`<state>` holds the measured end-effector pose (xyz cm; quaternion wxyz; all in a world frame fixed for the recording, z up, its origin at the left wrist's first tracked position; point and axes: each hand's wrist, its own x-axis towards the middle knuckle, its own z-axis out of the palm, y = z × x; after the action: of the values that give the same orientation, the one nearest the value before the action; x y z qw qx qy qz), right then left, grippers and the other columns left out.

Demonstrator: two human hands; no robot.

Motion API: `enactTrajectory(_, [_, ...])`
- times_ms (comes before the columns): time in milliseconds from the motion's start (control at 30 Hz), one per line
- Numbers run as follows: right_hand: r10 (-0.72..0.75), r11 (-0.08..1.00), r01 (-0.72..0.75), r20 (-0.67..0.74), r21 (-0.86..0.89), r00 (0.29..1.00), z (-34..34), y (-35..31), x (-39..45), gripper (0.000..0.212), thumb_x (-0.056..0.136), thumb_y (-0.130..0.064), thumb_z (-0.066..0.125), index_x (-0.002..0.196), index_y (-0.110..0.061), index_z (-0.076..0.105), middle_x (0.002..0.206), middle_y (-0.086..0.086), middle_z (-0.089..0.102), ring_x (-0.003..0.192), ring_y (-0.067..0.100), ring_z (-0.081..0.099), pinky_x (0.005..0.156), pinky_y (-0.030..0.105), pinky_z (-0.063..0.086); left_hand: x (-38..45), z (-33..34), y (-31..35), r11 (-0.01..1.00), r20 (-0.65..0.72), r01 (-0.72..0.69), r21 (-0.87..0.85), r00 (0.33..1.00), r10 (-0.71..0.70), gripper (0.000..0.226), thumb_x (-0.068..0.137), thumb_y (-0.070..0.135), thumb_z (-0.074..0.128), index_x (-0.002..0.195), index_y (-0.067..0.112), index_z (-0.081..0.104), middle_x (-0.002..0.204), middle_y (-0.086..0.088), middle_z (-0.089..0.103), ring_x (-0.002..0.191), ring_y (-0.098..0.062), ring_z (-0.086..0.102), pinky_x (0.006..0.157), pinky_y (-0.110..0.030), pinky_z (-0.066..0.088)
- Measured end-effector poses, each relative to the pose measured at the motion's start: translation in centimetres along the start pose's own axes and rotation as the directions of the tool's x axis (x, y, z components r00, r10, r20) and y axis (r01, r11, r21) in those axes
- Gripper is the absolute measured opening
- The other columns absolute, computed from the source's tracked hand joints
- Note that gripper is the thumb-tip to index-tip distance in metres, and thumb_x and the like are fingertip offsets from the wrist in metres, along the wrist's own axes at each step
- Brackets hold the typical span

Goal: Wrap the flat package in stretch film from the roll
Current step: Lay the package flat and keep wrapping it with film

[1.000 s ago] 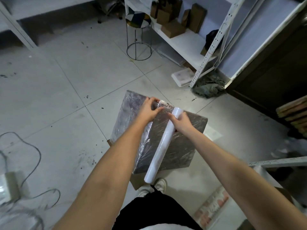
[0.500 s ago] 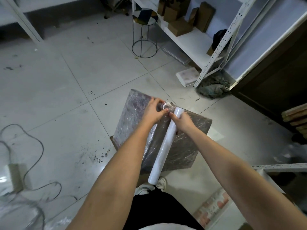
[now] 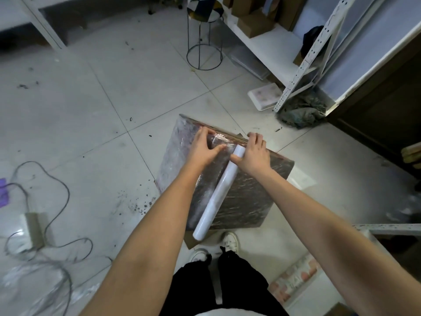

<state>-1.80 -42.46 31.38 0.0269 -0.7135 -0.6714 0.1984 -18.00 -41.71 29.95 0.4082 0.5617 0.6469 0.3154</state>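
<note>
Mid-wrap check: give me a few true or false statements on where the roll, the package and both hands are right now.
1. The film roll lies across the top face of the flat package. True.
2. The left hand is off the package. False: it rests on the filmed face beside the roll's far end.
3. The right hand is at the package's far edge, beside the roll's far end. True.
4. The package lies on a shelf. False: it sits low over the tiled floor, by the person's shoes.

No legible text anywhere.
</note>
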Motion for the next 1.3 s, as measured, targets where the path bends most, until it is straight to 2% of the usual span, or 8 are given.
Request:
enactTrajectory(200, [-0.032,0.996,0.016,0.194,0.082,0.980,0.1,0.7,1.9,0.084,0.081,-0.072,0.047,0.138,-0.012,0.031,0.145,0.011,0.037,0.131,0.032,0.039,0.099,0.052,0.040,0.7,0.1,0.2,0.999,-0.005,0.041,0.031,0.999,-0.041,0.047,0.082,0.030,0.073,0.120,0.018,0.047,0.131,-0.007,0.051,0.115,-0.026,0.052,0.096,-0.047,0.046])
enactTrajectory(333, [-0.071,0.979,0.035,0.177,0.201,0.982,-0.2,1.4,3.2,0.084,0.076,-0.065,0.061,0.135,-0.010,0.037,0.137,0.010,0.045,0.123,0.029,0.047,0.097,0.046,0.044,1.2,0.4,0.6,0.997,-0.006,0.073,0.035,0.997,-0.073,0.050,0.081,0.042,0.071,0.122,0.038,0.043,0.141,-0.005,0.047,0.123,-0.027,0.049,0.103,-0.047,0.042])
enactTrajectory(500, [-0.134,0.944,0.065,0.194,0.324,0.972,-0.3,2.0,5.5,0.069,0.077,-0.053,0.069,0.126,-0.010,0.048,0.123,0.010,0.057,0.111,0.028,0.055,0.092,0.038,0.047,1.6,-0.1,1.4,0.986,-0.068,0.164,0.023,0.984,-0.162,0.085,0.086,0.042,0.067,0.151,0.026,0.016,0.156,-0.006,0.025,0.140,-0.023,0.030,0.112,-0.037,0.031])
enactTrajectory(667, [-0.144,0.931,0.079,0.161,0.356,0.976,-0.3,3.2,6.5,0.063,0.080,-0.049,0.067,0.130,-0.017,0.047,0.126,0.004,0.057,0.111,0.024,0.055,0.093,0.039,0.048,0.7,1.2,1.0,0.946,-0.136,0.289,0.148,0.953,-0.269,0.077,0.094,0.049,0.050,0.151,0.011,0.015,0.159,-0.010,0.009,0.140,-0.033,0.028,0.113,-0.044,0.030])
enactTrajectory(800, [-0.174,0.926,0.103,0.169,0.363,0.970,-0.2,3.5,7.1,0.062,0.081,-0.049,0.066,0.132,-0.021,0.046,0.127,0.003,0.057,0.113,0.025,0.055,0.094,0.043,0.047,-0.4,3.3,0.2,0.739,-0.243,0.033,0.673,0.954,0.178,0.058,0.100,0.032,0.039,0.147,0.000,0.025,0.154,-0.022,0.022,0.142,-0.037,0.024,0.118,-0.046,0.013])
enactTrajectory(933, [-0.177,0.922,0.110,0.152,0.371,0.972,0.0,3.1,7.7,0.055,0.083,-0.035,0.066,0.132,-0.020,0.047,0.127,0.004,0.057,0.112,0.026,0.055,0.094,0.037,0.046,-0.6,4.9,-1.8,0.339,0.078,-0.298,0.893,0.842,0.535,0.053,0.097,0.027,0.033,0.143,-0.001,0.035,0.148,-0.015,0.039,0.138,-0.029,0.036,0.119,-0.040,0.002])
enactTrajectory(1167, [-0.192,0.905,0.125,0.128,0.406,0.973,1.3,2.6,8.3,0.053,0.082,-0.026,0.064,0.131,-0.016,0.048,0.124,0.008,0.056,0.108,0.028,0.054,0.089,0.038,0.047,0.5,5.2,-5.4,0.301,0.071,-0.298,0.906,0.808,0.585,0.065,0.100,0.028,0.029,0.150,0.000,-0.002,0.155,-0.016,0.025,0.147,-0.028,0.002,0.120,-0.042,-0.002])
enactTrajectory(1300, [-0.205,0.906,0.134,0.139,0.402,0.969,1.9,1.6,8.3,0.054,0.082,-0.026,0.065,0.132,-0.018,0.047,0.127,0.007,0.055,0.112,0.027,0.052,0.093,0.042,0.046,1.0,3.8,-6.1,0.305,0.058,-0.295,0.906,0.798,0.600,0.059,0.097,0.026,0.036,0.147,-0.003,0.022,0.153,-0.019,0.029,0.144,-0.030,0.021,0.120,-0.042,0.001])
